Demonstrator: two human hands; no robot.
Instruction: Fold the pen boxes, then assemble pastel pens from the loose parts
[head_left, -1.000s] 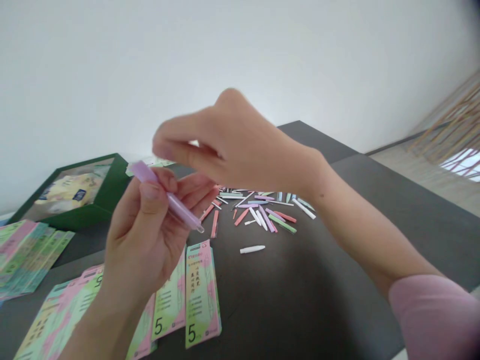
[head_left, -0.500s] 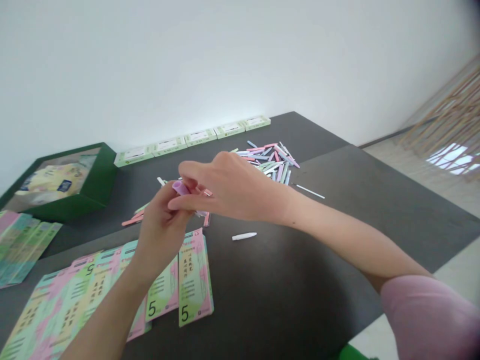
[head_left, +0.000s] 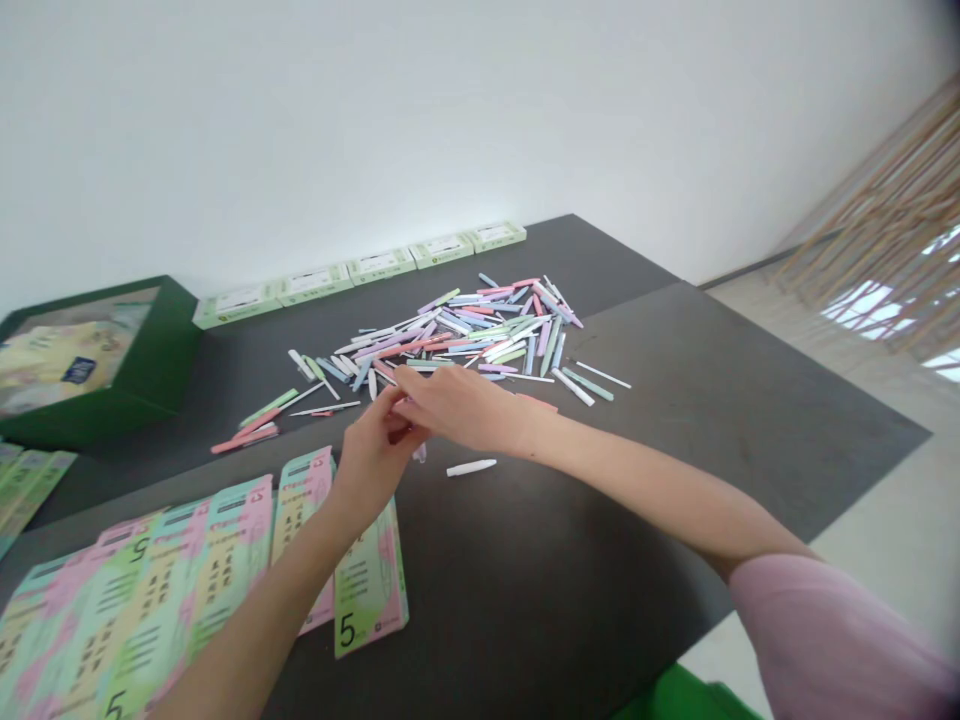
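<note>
My left hand (head_left: 373,455) is closed, its fingers curled around a purple pen part that is almost wholly hidden. My right hand (head_left: 469,408) meets it from the right, fingers bent down against the left fingertips; what they pinch is covered. A bit of purple plastic (head_left: 419,453) shows just below the hands. A single white pen piece (head_left: 471,467) lies on the dark table right of them. Behind the hands spreads a heap of pastel pens and pen parts (head_left: 465,330). Printed card packs (head_left: 371,590) marked 5 lie under and beside my left forearm.
A green box (head_left: 150,400) holding a yellow plastic packet (head_left: 64,360) stands at the left. Several pale green boxes (head_left: 311,282) line the wall. More packs (head_left: 34,490) sit at the left edge. A thin white stick (head_left: 604,374) lies right of the heap.
My hands have moved slightly right and down, uncovering more of the heap. The purple tube's open end, visible before in my left hand, is now hidden. The view has shifted a little.
</note>
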